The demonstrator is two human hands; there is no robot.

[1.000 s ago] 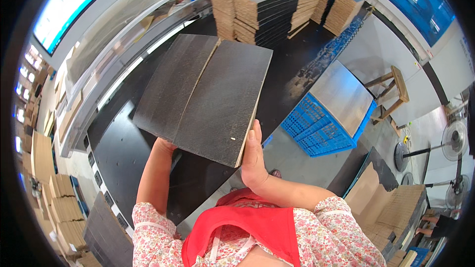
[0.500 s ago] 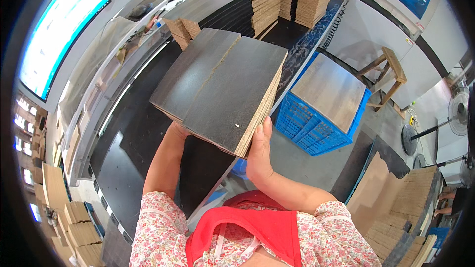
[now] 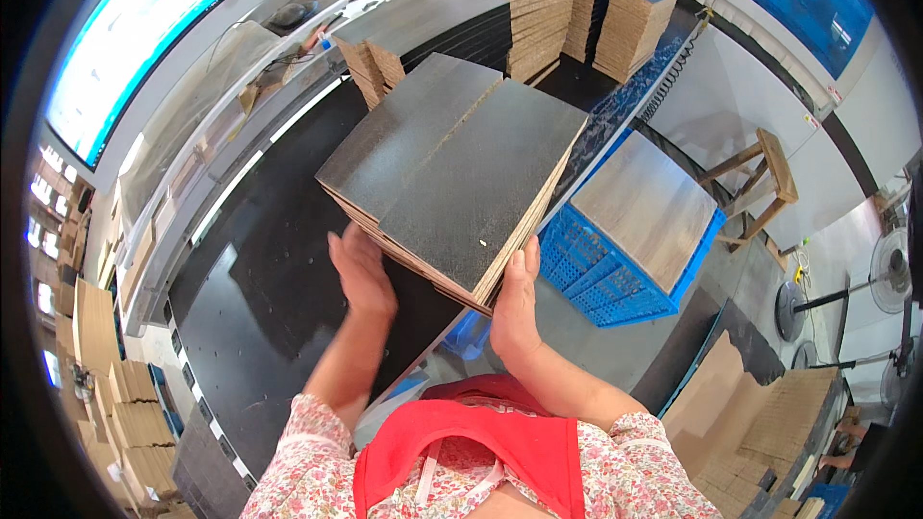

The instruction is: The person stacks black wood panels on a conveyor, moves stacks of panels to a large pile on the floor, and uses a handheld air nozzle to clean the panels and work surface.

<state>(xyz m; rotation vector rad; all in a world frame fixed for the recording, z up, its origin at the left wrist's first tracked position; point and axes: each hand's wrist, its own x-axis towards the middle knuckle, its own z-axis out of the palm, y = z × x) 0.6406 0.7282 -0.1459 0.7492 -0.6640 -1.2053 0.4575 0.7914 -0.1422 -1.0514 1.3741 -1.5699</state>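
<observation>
A stack of dark-faced particleboard panels lies in front of me on the black table, a seam running across its top between two parts. The raw brown edges show along the near and right sides, and the layers are not quite flush. My left hand is at the near left side of the stack, fingers stretched and thumb apart; whether its fingertips touch the edges I cannot tell. Against the near right corner rests my right hand, palm flat to the edges with its fingers straight. The underside of the stack is hidden.
Taller panel stacks stand at the table's far end. A blue plastic crate holding wood-toned panels is right of the table, near a wooden stool and fans. A lit screen is at upper left.
My left hand has come out from under the stack and opened beside it. The right hand stays against the corner. The whole view has shifted slightly.
</observation>
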